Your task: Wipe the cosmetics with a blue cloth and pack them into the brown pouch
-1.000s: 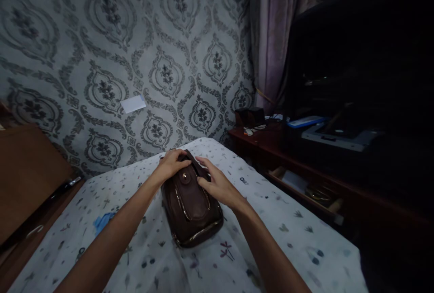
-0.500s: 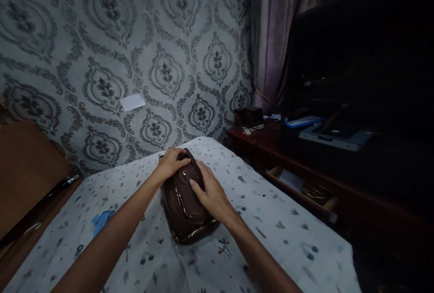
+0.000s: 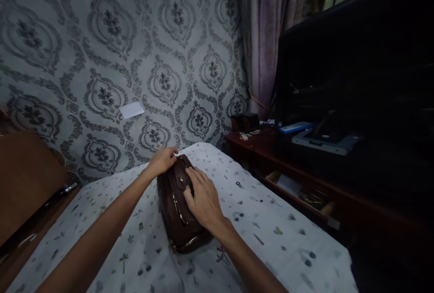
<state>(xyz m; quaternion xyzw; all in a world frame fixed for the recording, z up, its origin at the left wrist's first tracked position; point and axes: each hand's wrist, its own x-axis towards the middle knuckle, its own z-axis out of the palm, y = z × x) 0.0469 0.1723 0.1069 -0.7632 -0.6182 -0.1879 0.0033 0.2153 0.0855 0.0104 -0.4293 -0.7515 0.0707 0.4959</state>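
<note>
A dark brown leather bag [image 3: 178,216] with gold-coloured zips and a small metal clasp rests on a white patterned sheet [image 3: 271,248]. My left hand [image 3: 163,161] is at the far left corner of the bag, its fingers curled over the top edge; what they pinch, if anything, is hidden. My right hand [image 3: 204,198] lies over the right side of the bag, fingers spread, with the thumb near the clasp and front zip.
A brown board [image 3: 30,180] stands at the left edge. At the right are a dark red desk [image 3: 257,148] with an open drawer [image 3: 288,184], a blue item [image 3: 296,127] and a large black screen-like object [image 3: 356,67]. Patterned wallpaper and a purple curtain stand behind.
My left hand has moved left and off the bag's middle to its far corner. My right hand has shifted slightly left and lies flatter. The whole view has tilted a little.
</note>
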